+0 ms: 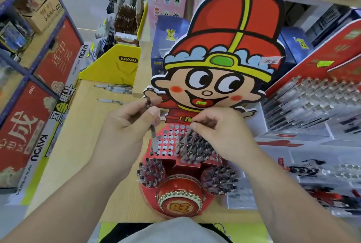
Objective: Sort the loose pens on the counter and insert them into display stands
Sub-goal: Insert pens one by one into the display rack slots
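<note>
Pen [153, 133] between left fingers [136, 107], tip at stand [170, 159]

The left hand [127, 125] is pinching a pen [153, 135], tip at a hole in the red display stand [169, 142]; the right hand [220, 131] is pinching inserted pens [197, 146]; loose pens [115, 88] are lying behind.

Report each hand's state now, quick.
Left hand: closed, holding a pen over the display stand.
Right hand: fingers curled at the stand's pens; grip cannot be told.
</note>
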